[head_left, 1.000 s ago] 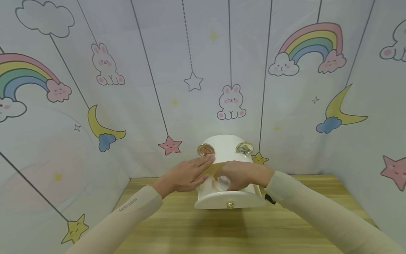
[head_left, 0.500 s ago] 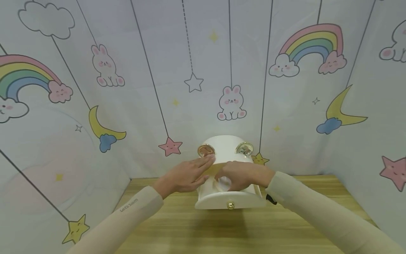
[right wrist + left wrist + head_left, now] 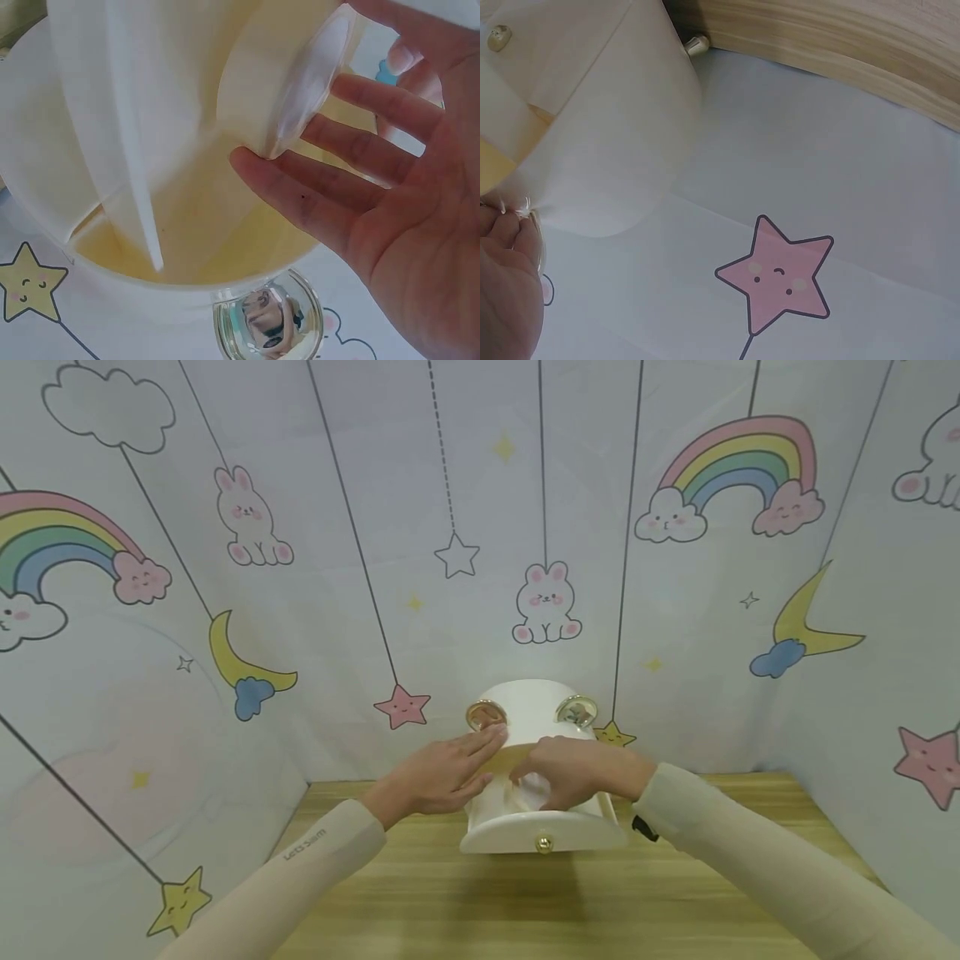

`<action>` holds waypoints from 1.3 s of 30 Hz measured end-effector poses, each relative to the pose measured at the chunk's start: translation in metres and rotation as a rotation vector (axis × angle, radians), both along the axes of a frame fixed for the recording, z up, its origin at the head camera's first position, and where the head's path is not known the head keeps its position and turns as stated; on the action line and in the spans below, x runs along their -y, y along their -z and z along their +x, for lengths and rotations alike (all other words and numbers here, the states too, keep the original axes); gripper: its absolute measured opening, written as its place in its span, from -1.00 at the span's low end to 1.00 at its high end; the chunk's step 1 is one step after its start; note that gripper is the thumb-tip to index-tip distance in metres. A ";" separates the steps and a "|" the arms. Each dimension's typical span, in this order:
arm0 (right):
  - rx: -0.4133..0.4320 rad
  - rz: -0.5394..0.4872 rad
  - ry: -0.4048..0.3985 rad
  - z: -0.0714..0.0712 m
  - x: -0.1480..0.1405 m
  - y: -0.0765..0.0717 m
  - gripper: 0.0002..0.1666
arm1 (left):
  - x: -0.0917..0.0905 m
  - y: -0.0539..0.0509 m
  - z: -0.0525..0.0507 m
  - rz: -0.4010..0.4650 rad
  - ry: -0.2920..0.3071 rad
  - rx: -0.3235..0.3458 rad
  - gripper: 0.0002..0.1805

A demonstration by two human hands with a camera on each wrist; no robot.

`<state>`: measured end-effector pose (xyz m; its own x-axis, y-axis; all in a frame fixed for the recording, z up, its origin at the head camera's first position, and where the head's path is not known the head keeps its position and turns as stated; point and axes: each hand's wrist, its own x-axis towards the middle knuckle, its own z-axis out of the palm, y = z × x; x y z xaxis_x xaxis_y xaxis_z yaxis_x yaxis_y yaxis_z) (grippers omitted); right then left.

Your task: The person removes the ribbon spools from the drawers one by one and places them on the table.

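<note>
A white rounded storage box [image 3: 534, 710] stands on the table, with round gold ears [image 3: 576, 713] on its upper part. Its drawer [image 3: 495, 837] is pulled out toward me, a gold knob [image 3: 544, 844] at the front. My left hand [image 3: 441, 774] rests on the box with fairly straight fingers beside the left ear. My right hand [image 3: 581, 770] reaches in over the drawer. It grips a short, round, cream-coloured cylinder with a pale face [image 3: 313, 82], fingers along its edge and the thumb side partly out of view. The cylinder's far side is hidden.
The wooden table [image 3: 450, 910] stretches in front of the box. A cloth backdrop [image 3: 465, 635] printed with rabbits, stars and rainbows hangs close behind and on both sides. A short gold leg [image 3: 697, 46] sticks out under the box.
My right hand has shifted very slightly up and to the right with the cylinder. My left hand and the box have stayed in place.
</note>
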<state>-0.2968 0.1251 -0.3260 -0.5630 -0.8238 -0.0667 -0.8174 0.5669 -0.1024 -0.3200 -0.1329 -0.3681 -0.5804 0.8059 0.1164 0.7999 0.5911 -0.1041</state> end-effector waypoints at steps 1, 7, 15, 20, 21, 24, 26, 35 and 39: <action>0.000 -0.005 -0.003 0.000 0.000 -0.001 -0.42 | 0.000 0.000 0.000 0.002 0.000 0.001 -0.26; 0.014 -0.049 -0.007 0.000 -0.005 -0.006 -0.37 | 0.001 0.001 0.000 0.009 0.008 -0.011 -0.26; 0.033 -0.058 0.005 0.004 -0.009 -0.013 -0.35 | 0.001 0.001 0.000 0.008 0.010 -0.015 -0.25; 0.020 -0.058 0.007 0.007 -0.011 -0.014 -0.36 | 0.001 0.001 0.000 0.007 0.020 -0.016 -0.25; 0.014 -0.061 0.006 0.008 -0.012 -0.015 -0.36 | 0.001 0.002 0.000 0.007 0.020 -0.020 -0.25; 0.002 -0.074 0.003 0.012 -0.014 -0.018 -0.34 | 0.002 0.002 0.000 0.013 0.021 -0.030 -0.25; 0.003 -0.083 0.003 0.014 -0.016 -0.020 -0.34 | 0.002 0.004 0.000 0.015 0.020 -0.036 -0.25; -0.018 -0.105 0.023 0.020 -0.025 -0.024 -0.30 | 0.002 0.004 0.000 0.022 0.015 -0.024 -0.25; -0.022 -0.110 0.041 0.024 -0.030 -0.026 -0.28 | 0.002 0.004 0.001 0.023 0.011 -0.017 -0.25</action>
<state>-0.2733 0.1556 -0.3004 -0.5967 -0.8017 0.0354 -0.7965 0.5863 -0.1482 -0.3194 -0.1350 -0.3726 -0.5696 0.8091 0.1446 0.8044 0.5849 -0.1040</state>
